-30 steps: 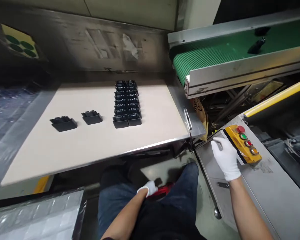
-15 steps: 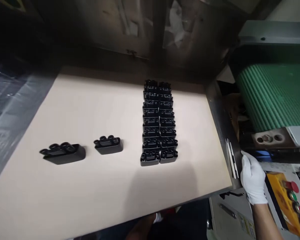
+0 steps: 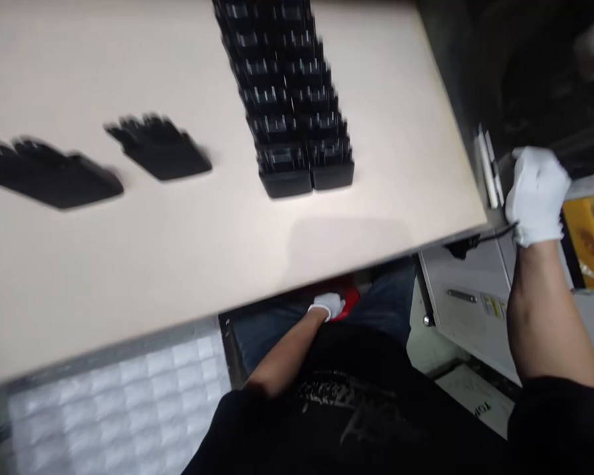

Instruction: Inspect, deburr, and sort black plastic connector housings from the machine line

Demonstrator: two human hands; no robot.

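Note:
A cream board (image 3: 129, 264) fills the upper left of the view. On it lie two loose black moulded parts (image 3: 47, 175) (image 3: 158, 148), both blurred, beside a double row of the same parts (image 3: 282, 99), whose far end runs out of the frame. My right hand (image 3: 537, 196), in a white glove, is at the board's right corner and looks shut on a thin black rod (image 3: 497, 232) under the edge. My left hand (image 3: 327, 305), also gloved, lies low over my lap against a red object (image 3: 349, 298), partly hidden by the board.
Two white strips (image 3: 488, 175) lie along the board's metal right edge. A yellow push-button box (image 3: 589, 241) stands past my right hand. Below are a grey cabinet with a handle (image 3: 461, 296) and a quilted, plastic-covered panel (image 3: 113, 396).
The view has tipped down, so the board sits higher in the frame and my lap shows. My right hand has moved from beside the yellow box to the board's corner. The black parts have not shifted.

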